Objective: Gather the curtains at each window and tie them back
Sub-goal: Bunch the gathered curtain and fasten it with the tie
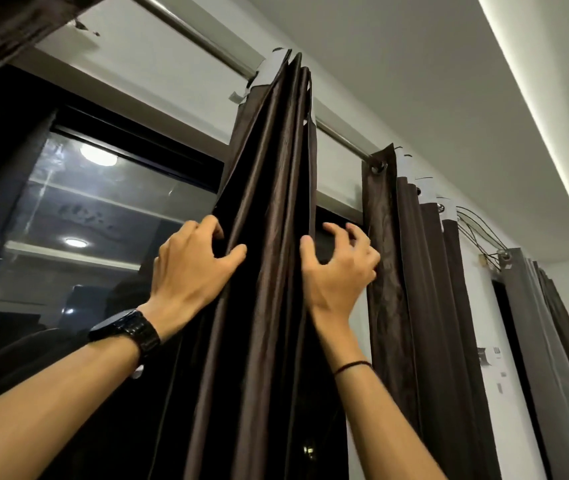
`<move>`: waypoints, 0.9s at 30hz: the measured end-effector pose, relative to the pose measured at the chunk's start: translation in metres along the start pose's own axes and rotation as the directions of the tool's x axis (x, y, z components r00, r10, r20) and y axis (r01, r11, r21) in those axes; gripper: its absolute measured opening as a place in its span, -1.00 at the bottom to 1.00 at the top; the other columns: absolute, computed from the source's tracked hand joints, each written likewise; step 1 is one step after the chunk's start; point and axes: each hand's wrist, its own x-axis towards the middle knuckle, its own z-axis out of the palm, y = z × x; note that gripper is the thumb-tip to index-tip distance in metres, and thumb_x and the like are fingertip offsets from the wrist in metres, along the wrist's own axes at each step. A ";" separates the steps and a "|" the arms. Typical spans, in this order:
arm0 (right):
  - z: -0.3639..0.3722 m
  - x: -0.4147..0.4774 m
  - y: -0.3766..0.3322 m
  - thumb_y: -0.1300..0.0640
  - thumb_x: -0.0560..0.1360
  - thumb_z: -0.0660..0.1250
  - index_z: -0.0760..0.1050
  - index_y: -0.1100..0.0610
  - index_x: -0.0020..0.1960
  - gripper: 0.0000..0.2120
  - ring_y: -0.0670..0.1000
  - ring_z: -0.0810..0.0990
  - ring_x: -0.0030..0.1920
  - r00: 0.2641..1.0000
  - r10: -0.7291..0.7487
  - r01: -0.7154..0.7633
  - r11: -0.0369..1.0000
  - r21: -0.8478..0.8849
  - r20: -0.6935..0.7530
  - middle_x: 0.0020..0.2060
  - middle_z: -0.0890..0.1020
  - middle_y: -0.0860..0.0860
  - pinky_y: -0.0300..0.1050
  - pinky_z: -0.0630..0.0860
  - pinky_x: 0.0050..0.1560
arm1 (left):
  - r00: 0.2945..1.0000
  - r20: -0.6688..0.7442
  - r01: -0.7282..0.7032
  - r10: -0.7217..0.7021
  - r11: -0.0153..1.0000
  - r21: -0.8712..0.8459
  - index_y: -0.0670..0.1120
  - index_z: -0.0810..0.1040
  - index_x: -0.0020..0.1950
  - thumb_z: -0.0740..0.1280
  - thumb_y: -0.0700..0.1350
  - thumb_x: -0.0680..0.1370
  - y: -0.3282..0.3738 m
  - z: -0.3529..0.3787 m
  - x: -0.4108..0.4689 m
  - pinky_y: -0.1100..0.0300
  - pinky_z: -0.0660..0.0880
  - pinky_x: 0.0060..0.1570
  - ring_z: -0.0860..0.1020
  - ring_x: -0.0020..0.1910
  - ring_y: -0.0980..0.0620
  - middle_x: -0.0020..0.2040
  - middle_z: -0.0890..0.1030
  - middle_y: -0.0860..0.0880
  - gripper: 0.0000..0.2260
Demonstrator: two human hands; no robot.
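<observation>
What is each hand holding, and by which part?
The left hand grips the gathered curtain by the folds at its left side, well below the rod. The right hand curls at its right edge; whether it grips cannot be told.

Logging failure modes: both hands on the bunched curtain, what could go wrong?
The gathered curtain looks ragged at the rod; a hard tug may tear it. The right hand sits beside the neighbouring panel and could snag it. The left hand grips only the outer folds; others may slip.
</observation>
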 end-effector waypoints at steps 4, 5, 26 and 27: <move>-0.005 0.010 0.039 -0.15 0.51 0.45 0.28 0.01 0.57 -0.29 0.08 0.44 0.40 0.832 0.310 -0.433 0.882 0.187 0.460 0.40 0.46 0.04 0.11 0.42 0.42 | 0.998 0.069 -0.013 0.015 0.999 -0.029 -0.02 0.39 -0.19 0.41 0.21 0.50 0.012 0.006 -0.005 0.00 0.47 -0.19 0.51 -0.25 -0.14 -0.29 0.52 0.04 -0.64; -0.007 0.007 0.045 -0.11 0.51 0.46 0.25 0.01 0.59 -0.26 0.08 0.51 0.35 0.787 0.315 -0.476 0.858 0.196 0.530 0.35 0.50 0.06 0.12 0.45 0.41 | 0.997 0.079 -0.003 0.005 1.000 -0.028 -0.05 0.37 -0.22 0.41 0.19 0.49 0.014 0.007 -0.007 0.01 0.46 -0.24 0.50 -0.27 -0.15 -0.32 0.51 0.02 -0.63; -0.056 -0.102 0.028 0.36 0.61 0.28 0.24 0.01 0.59 -0.39 -0.12 0.61 -0.23 0.912 -0.150 0.081 0.978 0.193 0.382 -0.15 0.61 -0.10 -0.37 0.54 -0.15 | 0.991 0.103 -0.073 0.087 0.989 -0.127 -0.04 0.67 0.07 0.36 -0.34 0.40 0.003 -0.002 -0.101 0.27 0.53 -0.07 0.58 -0.16 0.08 -0.11 0.64 0.12 -0.68; -0.059 -0.106 0.029 0.39 0.60 0.26 0.31 0.02 0.54 -0.43 -0.14 0.60 -0.20 0.915 -0.177 0.118 0.977 0.178 0.364 -0.11 0.60 -0.07 -0.36 0.53 -0.11 | 0.988 0.102 -0.102 0.115 0.987 -0.123 -0.02 0.66 0.16 0.34 -0.38 0.38 0.004 -0.003 -0.106 0.27 0.52 -0.07 0.58 -0.14 0.07 -0.06 0.62 0.13 -0.57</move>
